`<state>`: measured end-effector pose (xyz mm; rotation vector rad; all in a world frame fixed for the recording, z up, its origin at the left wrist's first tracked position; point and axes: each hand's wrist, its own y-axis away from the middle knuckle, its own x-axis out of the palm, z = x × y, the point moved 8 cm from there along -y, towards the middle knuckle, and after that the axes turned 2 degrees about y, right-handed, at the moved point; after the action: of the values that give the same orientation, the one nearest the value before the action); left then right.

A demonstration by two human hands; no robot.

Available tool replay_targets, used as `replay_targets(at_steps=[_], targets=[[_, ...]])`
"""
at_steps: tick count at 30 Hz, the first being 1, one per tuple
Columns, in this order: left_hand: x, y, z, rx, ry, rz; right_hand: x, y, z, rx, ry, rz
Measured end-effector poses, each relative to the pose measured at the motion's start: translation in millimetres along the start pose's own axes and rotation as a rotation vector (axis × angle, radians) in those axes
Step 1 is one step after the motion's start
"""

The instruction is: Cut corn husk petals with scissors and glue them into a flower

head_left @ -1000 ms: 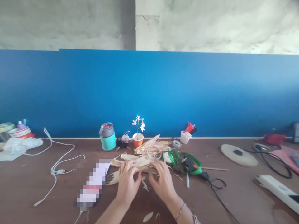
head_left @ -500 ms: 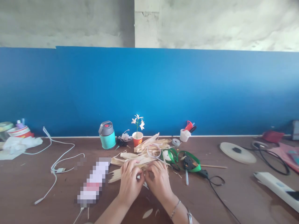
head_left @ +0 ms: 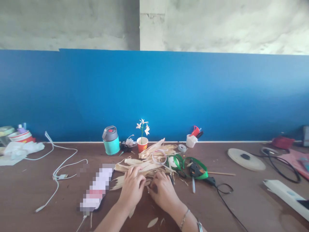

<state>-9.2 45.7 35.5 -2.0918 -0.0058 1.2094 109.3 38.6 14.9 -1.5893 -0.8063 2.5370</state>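
My left hand (head_left: pixel 132 187) is closed with its fingers curled at the near edge of a pile of dried corn husks (head_left: pixel 145 165). My right hand (head_left: pixel 163 190) sits just to its right, thumb and fingertips pinched together. In the narrow gap between the hands a thin pale strip of husk (head_left: pixel 147 183) shows, and the fingertips of both hands meet it; most of it is hidden. A cut, petal-shaped husk piece (head_left: pixel 153 222) lies on the table below. Another pale piece (head_left: pixel 131 212) shows beside my left wrist.
Behind the pile stands a paper cup (head_left: pixel 142 145) with white flowers, beside a teal flask (head_left: pixel 111 141). Green ribbon (head_left: pixel 204 172) and a black glue gun (head_left: pixel 195 168) lie to the right. A phone (head_left: pixel 98 187) is at the left, near white cables (head_left: pixel 56 167).
My hands have moved slightly apart, and my right hand has tilted and dropped a little. A pale piece now shows beside my left wrist.
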Motion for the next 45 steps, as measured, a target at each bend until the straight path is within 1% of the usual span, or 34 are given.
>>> replay_targets(at_steps=[4,8,11,15,20,23,27,31,35,39,42,45], targets=[[5.5,1,-2,-0.004,-0.010,0.051,12,2,-2,0.041,-0.002,0.074],[9.1,2,2,-0.047,-0.009,0.101,14,2,-9,0.101,-0.077,0.140],[9.4,3,3,-0.053,-0.009,0.113,11,0,-15,0.124,-0.148,0.136],[6.4,1,1,-0.053,0.001,0.100,10,-2,-18,0.103,-0.207,0.136],[5.0,1,-7,-0.005,0.045,0.107,12,3,-12,0.073,-0.165,0.172],[7.8,3,-12,0.043,0.098,0.144,14,4,-9,0.057,-0.163,0.173],[11.2,6,-16,0.068,0.183,0.197,13,1,-14,0.084,-0.271,0.128],[7.8,4,-14,0.063,0.229,0.180,11,-3,-20,0.131,-0.448,0.136],[3.2,1,-8,0.009,0.316,0.144,4,-6,-20,0.175,-0.639,0.156],[1.6,0,4,-0.135,0.441,0.093,-9,-8,-19,0.206,-0.767,0.089],[3.5,0,9,-0.208,0.502,0.067,-10,-8,-17,0.204,-0.771,0.061],[6.5,1,8,-0.229,0.537,0.071,-8,-9,-15,0.184,-0.734,0.046]])
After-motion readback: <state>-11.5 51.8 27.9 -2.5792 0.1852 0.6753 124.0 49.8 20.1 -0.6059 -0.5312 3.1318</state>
